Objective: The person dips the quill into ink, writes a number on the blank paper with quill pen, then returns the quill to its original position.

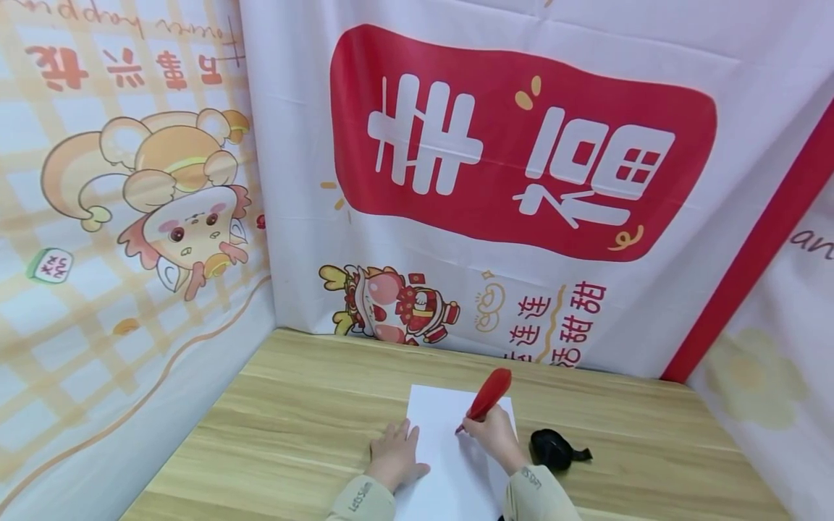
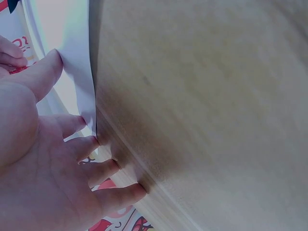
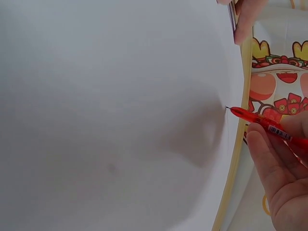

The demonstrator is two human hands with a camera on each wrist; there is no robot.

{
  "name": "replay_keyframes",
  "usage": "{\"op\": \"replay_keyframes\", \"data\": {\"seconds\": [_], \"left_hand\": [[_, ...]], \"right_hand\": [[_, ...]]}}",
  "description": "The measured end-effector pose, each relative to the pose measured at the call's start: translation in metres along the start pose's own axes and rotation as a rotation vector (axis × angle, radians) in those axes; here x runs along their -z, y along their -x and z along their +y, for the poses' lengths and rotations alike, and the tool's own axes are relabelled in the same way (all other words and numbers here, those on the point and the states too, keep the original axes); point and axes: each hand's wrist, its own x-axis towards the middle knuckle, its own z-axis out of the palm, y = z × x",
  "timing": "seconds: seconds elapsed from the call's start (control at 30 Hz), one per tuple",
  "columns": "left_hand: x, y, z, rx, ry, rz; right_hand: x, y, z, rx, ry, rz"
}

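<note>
My right hand (image 1: pixel 495 438) pinches a red pen (image 1: pixel 490 394) with a broad, feather-like red top. In the right wrist view, the slim red barrel (image 3: pixel 245 114) carries a barcode sticker, and its fine tip meets the white paper (image 3: pixel 110 96). The sheet of paper (image 1: pixel 443 463) lies on the table, its lower end cut off by the head view. Fingers spread, my left hand (image 1: pixel 394 456) rests along the left edge of the sheet. In the left wrist view, the thumb of the left hand (image 2: pixel 53 159) lies over the paper (image 2: pixel 77 53), with fingertips at its edge and on the wood.
Right of the paper sits a black rounded object (image 1: pixel 552 449) with a narrow, flared neck. The wood-grain table (image 1: pixel 293 420) ends at a printed cloth backdrop (image 1: pixel 300 217). Another patterned cloth (image 1: pixel 98 304) hangs on the left.
</note>
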Motion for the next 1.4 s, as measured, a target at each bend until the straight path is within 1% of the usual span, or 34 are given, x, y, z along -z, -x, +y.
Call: {"op": "replay_keyframes", "data": {"seconds": [0.2,0.43,0.7,0.97,1.1,1.33,1.4], "left_hand": [[0.001,0.0,0.0,0.004,0.004,-0.002],[0.002,0.0,0.0,-0.001,0.005,-0.006],[0.003,0.001,0.0,-0.002,0.005,-0.013],[0.002,0.0,0.0,0.009,0.004,-0.026],[-0.003,-0.005,-0.002,0.015,-0.004,-0.032],[-0.021,-0.02,-0.011,0.024,-0.001,-0.013],[-0.017,-0.016,-0.008,0.015,0.003,-0.012]], "right_hand": [[0.0,0.004,-0.001,0.039,0.011,0.01],[0.0,0.009,-0.003,0.024,0.016,-0.001],[0.001,0.014,-0.003,0.029,0.02,-0.008],[0.002,0.018,-0.003,-0.012,0.005,-0.039],[0.003,0.021,-0.003,-0.007,-0.005,-0.048],[0.005,0.026,-0.001,0.03,-0.026,-0.065],[0.006,0.026,-0.002,0.024,-0.027,-0.067]]}}
